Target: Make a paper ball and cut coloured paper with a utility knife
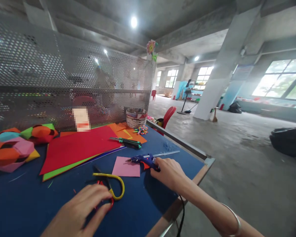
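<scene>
My right hand (169,172) rests on the blue table (143,204), fingers curled round the grip of a blue glue gun (144,160) whose nozzle points left over a small pink paper square (125,167). My left hand (81,210) lies near the front edge with its fingers on the red handles of a pair of scissors (106,197). A second pair with yellow handles (113,184) lies right beside them, touching the fingertips.
A stack of red, green and orange paper sheets (79,148) lies behind, with a green-black utility knife (128,142) on it. Folded paper shapes (12,148) sit at left, a woven basket (136,117) by the perforated metal screen (64,75). The table's right edge (187,146) borders open concrete floor.
</scene>
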Motion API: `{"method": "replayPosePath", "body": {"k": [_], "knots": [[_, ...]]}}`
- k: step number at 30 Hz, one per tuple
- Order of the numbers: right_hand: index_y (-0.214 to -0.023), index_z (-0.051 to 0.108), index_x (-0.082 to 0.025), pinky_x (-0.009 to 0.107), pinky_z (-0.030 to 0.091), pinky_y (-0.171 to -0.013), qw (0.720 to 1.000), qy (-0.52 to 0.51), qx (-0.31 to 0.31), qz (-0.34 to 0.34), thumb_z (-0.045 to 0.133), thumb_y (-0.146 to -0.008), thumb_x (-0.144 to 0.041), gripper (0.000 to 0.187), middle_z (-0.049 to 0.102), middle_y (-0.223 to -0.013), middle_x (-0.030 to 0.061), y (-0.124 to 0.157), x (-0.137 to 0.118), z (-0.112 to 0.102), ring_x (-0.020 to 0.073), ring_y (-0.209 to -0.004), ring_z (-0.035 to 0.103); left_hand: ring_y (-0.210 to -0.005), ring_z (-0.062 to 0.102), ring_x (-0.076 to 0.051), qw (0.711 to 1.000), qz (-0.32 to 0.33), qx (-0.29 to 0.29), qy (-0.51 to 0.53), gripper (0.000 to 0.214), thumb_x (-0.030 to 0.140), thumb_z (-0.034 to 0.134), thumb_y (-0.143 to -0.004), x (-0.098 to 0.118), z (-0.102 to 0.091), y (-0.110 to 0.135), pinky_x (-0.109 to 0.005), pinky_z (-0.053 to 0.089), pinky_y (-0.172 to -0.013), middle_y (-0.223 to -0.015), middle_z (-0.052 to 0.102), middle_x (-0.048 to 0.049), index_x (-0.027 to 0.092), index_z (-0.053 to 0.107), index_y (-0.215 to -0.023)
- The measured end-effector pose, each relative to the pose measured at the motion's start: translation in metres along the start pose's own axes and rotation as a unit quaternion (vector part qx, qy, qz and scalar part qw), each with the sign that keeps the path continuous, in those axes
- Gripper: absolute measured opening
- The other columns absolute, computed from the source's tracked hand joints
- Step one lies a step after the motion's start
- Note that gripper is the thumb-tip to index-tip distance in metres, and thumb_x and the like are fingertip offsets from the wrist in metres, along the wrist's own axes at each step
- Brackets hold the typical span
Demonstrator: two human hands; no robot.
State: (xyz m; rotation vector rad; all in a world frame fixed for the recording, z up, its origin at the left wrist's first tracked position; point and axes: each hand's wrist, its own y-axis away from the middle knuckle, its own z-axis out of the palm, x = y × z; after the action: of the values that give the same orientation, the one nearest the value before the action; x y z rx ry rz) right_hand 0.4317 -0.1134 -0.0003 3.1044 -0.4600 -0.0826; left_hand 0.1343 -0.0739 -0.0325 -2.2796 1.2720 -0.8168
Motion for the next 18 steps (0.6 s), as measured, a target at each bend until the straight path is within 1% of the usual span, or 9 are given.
{"method": "replayPosePath", "body": {"k": [1,2,4,6,8,10,14,16,18], "knots": [[-0.095,0.074,-0.020,0.030,0.039,-0.061,1.000,0.003,0.004,0.005,0.056,-0.092,-0.037,0.024,0.079,-0.090,0.0109,-0.001,0.002,0.000,0.0274,-0.084,0.076,-0.094,0.078,-0.018,0.999,0.007,-0.034,-0.008,0.027,0.041,0.054,-0.099,0.008,0.008,-0.013,-0.023,0.063,-0.081,-0.102,0.081,-0.0014,0.029,0.077,-0.104],[-0.096,0.073,-0.020,0.030,0.039,-0.061,1.000,0.006,0.008,0.010,0.055,-0.093,-0.037,0.025,0.079,-0.090,0.0110,-0.003,0.004,0.000,0.0274,-0.083,0.076,-0.101,0.078,-0.023,0.998,0.013,-0.065,-0.017,0.028,0.038,0.055,-0.098,0.014,0.018,-0.024,-0.030,0.064,-0.086,-0.110,0.080,-0.0048,0.025,0.076,-0.112],[-0.096,0.073,-0.020,0.031,0.038,-0.061,1.000,0.013,0.015,0.019,0.054,-0.094,-0.036,0.025,0.079,-0.089,0.0113,-0.006,0.009,0.001,0.0277,-0.083,0.076,-0.115,0.072,-0.032,0.991,0.014,-0.134,-0.024,0.038,0.037,0.064,-0.094,0.023,0.037,-0.040,-0.047,0.061,-0.097,-0.125,0.074,-0.0140,0.017,0.071,-0.126],[-0.096,0.072,-0.020,0.031,0.038,-0.061,0.999,0.020,0.021,0.027,0.053,-0.095,-0.035,0.025,0.079,-0.091,0.0115,-0.011,0.017,0.002,0.0281,-0.085,0.076,-0.123,0.067,-0.036,0.981,0.009,-0.193,-0.023,0.045,0.033,0.069,-0.091,0.029,0.051,-0.048,-0.055,0.057,-0.102,-0.134,0.068,-0.0192,0.012,0.068,-0.132],[-0.095,0.072,-0.020,0.031,0.038,-0.061,0.999,0.027,0.023,0.037,0.052,-0.096,-0.035,0.024,0.079,-0.092,0.0117,-0.017,0.027,0.003,0.0285,-0.086,0.076,-0.127,0.064,-0.037,0.974,0.011,-0.226,-0.025,0.047,0.032,0.070,-0.091,0.033,0.056,-0.050,-0.057,0.055,-0.105,-0.139,0.065,-0.0196,0.012,0.066,-0.133],[-0.093,0.071,-0.021,0.031,0.037,-0.061,0.998,0.033,0.022,0.047,0.052,-0.097,-0.036,0.025,0.078,-0.090,0.0115,-0.023,0.038,0.003,0.0290,-0.085,0.075,-0.127,0.065,-0.037,0.974,0.026,-0.224,-0.027,0.046,0.032,0.072,-0.089,0.035,0.053,-0.047,-0.057,0.054,-0.106,-0.139,0.065,-0.0182,0.014,0.067,-0.132],[-0.092,0.070,-0.021,0.033,0.041,-0.062,0.998,0.050,0.017,0.046,0.053,-0.099,-0.038,0.025,0.076,-0.089,0.0120,-0.030,0.049,0.000,0.0321,-0.086,0.075,-0.118,0.070,-0.033,0.984,0.057,-0.169,-0.031,0.038,0.025,0.072,-0.085,0.031,0.036,-0.031,-0.051,0.058,-0.103,-0.129,0.073,-0.0136,0.018,0.070,-0.123],[-0.100,0.070,-0.019,0.036,0.046,-0.068,0.997,0.059,0.033,0.028,0.054,-0.100,-0.039,0.025,0.075,-0.102,0.0160,-0.028,0.045,-0.004,0.0358,-0.098,0.073,-0.103,0.074,-0.026,0.992,0.057,-0.111,-0.021,0.020,0.018,0.061,-0.088,0.026,0.026,-0.021,-0.043,0.061,-0.095,-0.112,0.077,-0.0078,0.021,0.072,-0.104],[-0.115,0.067,-0.017,0.041,0.049,-0.080,0.996,0.061,0.059,-0.003,0.054,-0.101,-0.040,0.030,0.070,-0.119,0.0189,-0.023,0.033,-0.010,0.0368,-0.113,0.068,-0.085,0.073,-0.019,0.996,0.047,-0.068,-0.014,0.022,0.012,0.049,-0.090,0.021,0.015,-0.013,-0.035,0.060,-0.084,-0.093,0.075,-0.0022,0.022,0.067,-0.085]]}}
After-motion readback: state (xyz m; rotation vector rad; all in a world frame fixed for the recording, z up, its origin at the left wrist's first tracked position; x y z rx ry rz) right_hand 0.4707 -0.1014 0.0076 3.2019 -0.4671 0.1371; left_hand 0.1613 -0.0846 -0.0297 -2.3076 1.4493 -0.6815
